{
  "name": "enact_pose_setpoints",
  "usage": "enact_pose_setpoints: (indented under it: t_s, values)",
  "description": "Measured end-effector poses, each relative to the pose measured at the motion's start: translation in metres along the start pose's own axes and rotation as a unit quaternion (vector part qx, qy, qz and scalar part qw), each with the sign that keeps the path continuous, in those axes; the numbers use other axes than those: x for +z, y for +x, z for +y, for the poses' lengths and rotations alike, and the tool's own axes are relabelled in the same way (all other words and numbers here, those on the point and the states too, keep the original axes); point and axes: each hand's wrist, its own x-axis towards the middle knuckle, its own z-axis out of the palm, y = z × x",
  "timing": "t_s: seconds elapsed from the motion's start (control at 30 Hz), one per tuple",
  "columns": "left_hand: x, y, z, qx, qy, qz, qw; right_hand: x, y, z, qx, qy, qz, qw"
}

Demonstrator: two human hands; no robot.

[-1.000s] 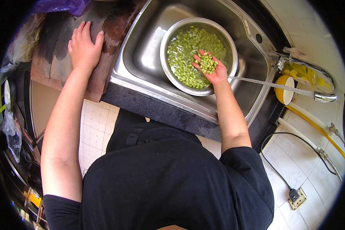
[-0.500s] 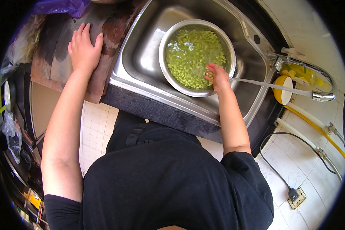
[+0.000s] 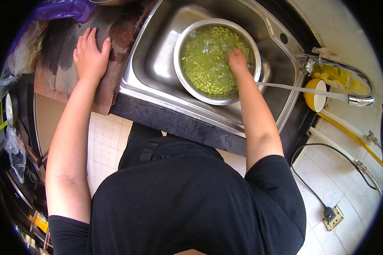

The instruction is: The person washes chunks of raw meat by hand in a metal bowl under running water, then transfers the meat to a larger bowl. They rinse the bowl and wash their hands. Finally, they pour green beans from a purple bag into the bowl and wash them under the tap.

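Note:
A round steel bowl (image 3: 179, 63) sits in the metal sink (image 3: 151, 63), filled with water and many small pale-green beans (image 3: 210, 80). My right hand (image 3: 238, 60) is dipped into the water at the bowl's right side; its fingers are under the surface among the beans, so their pose is hidden. On the worn brown board (image 3: 64, 78) left of the sink, my left hand (image 3: 90, 55) lies flat with its fingers stretched out, holding nothing. Water streams from the chrome faucet (image 3: 361, 100) toward the bowl's right edge, passing by my right forearm.
A yellow bowl with a white inside (image 3: 315, 95) stands by the faucet. Purple plastic (image 3: 68, 10) lies at the far left of the board. The sink's dark counter edge (image 3: 174, 123) runs before me. A black plug (image 3: 329, 213) sits in a socket at right.
My right hand has moved farther into the bowl and down into the water, where the beans are now stirred and blurred. The left hand stays on the board.

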Motion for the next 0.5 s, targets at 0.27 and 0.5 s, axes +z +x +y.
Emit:
enact_pose_setpoints:
  t_s: [0.27,0.5]
  values:
    - [-0.002,-0.001,0.0,-0.007,-0.006,-0.006,1.0,0.029,-0.012,-0.034,0.29,0.474,-0.165,0.815]
    - [-0.003,-0.001,0.003,-0.008,-0.005,-0.008,1.0,0.004,-0.019,-0.025,0.163,0.703,-0.347,0.599]
